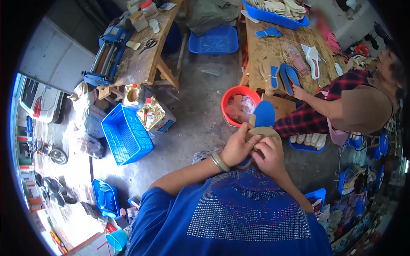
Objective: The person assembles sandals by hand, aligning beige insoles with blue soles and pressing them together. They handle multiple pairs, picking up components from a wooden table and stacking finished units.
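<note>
A stack of shoe insoles is in front of my chest, some tan (273,132) and some blue (264,113), set at different angles. My left hand (238,147) is closed round the stack from the left, its thumb lying on top. From the right, my right hand (270,155) presses bent fingers together over the tan face, close to the left thumb. A thin pale strand, looking like string, shows between the fingertips. The fingers cover much of the lower insoles.
A red bucket (226,114) stands just ahead. At the right, a person in a plaid sleeve (309,112) touches blue insoles (285,76) on a wooden table (261,48). A blue crate (124,141) and metal tins (154,114) stand left, below another workbench (132,70) with a roller machine (104,53).
</note>
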Tool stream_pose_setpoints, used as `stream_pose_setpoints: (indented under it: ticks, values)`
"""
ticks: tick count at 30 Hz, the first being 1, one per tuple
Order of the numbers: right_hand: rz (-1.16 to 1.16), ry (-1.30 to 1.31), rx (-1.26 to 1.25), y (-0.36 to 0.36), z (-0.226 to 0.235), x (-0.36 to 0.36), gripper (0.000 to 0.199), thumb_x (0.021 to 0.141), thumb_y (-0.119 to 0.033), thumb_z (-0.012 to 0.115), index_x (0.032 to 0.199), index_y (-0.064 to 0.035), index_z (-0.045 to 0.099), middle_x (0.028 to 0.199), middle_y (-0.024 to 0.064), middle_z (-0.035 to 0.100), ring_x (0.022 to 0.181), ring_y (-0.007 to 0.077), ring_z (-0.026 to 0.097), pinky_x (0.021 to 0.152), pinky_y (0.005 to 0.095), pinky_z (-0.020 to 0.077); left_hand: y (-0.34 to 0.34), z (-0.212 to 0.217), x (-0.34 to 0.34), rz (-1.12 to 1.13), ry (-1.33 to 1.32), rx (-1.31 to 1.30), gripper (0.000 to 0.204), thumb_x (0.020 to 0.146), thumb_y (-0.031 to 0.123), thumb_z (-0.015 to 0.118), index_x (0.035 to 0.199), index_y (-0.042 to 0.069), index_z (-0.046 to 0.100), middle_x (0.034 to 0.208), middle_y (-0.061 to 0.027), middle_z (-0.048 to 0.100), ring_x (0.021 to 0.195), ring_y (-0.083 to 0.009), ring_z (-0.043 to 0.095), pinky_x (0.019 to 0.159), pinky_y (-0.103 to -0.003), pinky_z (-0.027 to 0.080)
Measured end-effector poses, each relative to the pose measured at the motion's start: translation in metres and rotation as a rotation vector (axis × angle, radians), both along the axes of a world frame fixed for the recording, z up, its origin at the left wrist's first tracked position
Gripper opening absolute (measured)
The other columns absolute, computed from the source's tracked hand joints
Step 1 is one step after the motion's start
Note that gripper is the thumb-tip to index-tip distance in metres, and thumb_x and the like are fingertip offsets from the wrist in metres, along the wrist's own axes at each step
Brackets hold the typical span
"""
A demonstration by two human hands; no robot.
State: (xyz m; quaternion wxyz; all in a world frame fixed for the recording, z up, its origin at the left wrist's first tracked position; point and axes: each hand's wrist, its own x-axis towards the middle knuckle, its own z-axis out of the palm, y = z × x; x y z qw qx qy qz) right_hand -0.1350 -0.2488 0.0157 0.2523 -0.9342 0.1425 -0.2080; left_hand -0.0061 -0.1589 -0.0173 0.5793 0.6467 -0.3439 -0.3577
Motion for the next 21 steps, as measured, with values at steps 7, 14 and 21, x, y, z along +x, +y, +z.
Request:
stream_pose_setpoints:
  ticks: [7, 14, 21]
  values:
    - [-0.106, -0.018, 0.864, 0.003, 0.01, -0.008, 0.009, 0.079, -0.007, 0.065, 0.082, 0.0014, 0.065, 0.09, 0.0045, 0.061, 0.08, 0.0126, 0.056, 0.073, 0.0236, 0.0401, 0.003, -0.01, 0.0, -0.017, -0.105, -0.082, 0.027, 0.091, 0.016, 0.061, 0.112, 0.006, 0.047, 0.094, -0.015, 0.062, 0.091, -0.0258, 0.064, 0.078, -0.035, 0.05]
    - [-0.163, -0.221, 1.239, 0.017, 0.007, 0.002, 0.009, 0.079, -0.007, 0.06, 0.079, 0.002, 0.061, 0.087, 0.0066, 0.06, 0.08, 0.0121, 0.054, 0.077, 0.0248, 0.0394, 0.028, -0.008, 0.015, 0.038, -0.087, -0.044, 0.034, 0.091, 0.019, 0.061, 0.116, 0.006, 0.044, 0.099, -0.0197, 0.062, 0.095, -0.0358, 0.063, 0.078, -0.038, 0.05]
    - [-0.029, 0.021, 1.165, 0.023, 0.014, 0.01, 0.007, 0.081, -0.008, 0.061, 0.081, -0.0011, 0.061, 0.079, 0.0028, 0.059, 0.066, 0.009, 0.053, 0.064, 0.0219, 0.041, 0.06, 0.001, 0.035, 0.122, -0.115, -0.121, 0.037, 0.091, 0.017, 0.062, 0.122, 0.006, 0.046, 0.105, -0.0168, 0.063, 0.098, -0.0284, 0.064, 0.082, -0.035, 0.05]
